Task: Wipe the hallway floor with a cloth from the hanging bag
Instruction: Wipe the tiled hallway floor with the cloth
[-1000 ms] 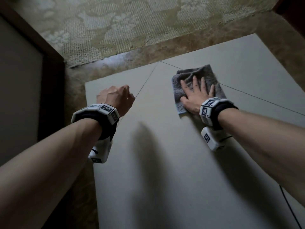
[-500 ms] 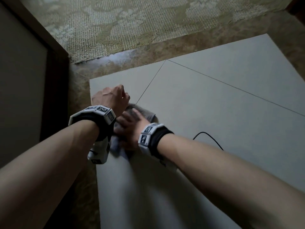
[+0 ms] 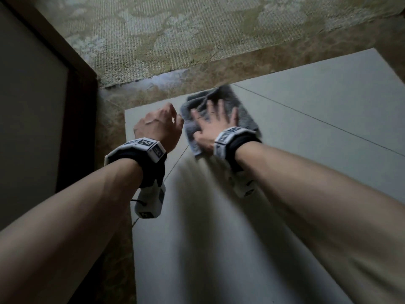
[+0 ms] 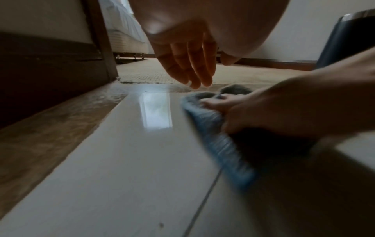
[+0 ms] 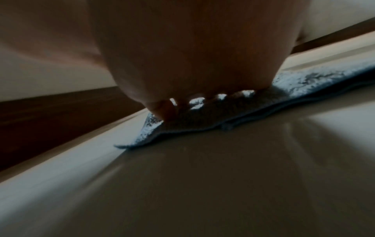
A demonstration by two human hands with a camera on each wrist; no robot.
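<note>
A grey-blue cloth (image 3: 243,113) lies flat on the pale tiled hallway floor (image 3: 317,119), near the tiles' far edge. My right hand (image 3: 213,123) presses on it with fingers spread and straight; the cloth (image 5: 300,83) shows under my palm in the right wrist view, its edge on the tile. My left hand (image 3: 160,123) hovers just left of the cloth, holding nothing. In the left wrist view its fingers (image 4: 190,64) hang loosely curled above the glossy floor (image 4: 131,152), with the cloth (image 4: 219,144) and my right hand (image 4: 284,110) blurred at the right.
A patterned beige carpet (image 3: 175,29) begins beyond a brown marbled border strip (image 3: 153,93). A dark wooden door frame (image 3: 76,110) stands at the left. In the left wrist view a bed (image 4: 125,32) shows through the doorway and a dark bin (image 4: 349,40) stands far right.
My right hand has pushed the cloth forward and to the right, away from beside my left wrist toward the tiles' far edge. The left hand has stayed about where it was.
</note>
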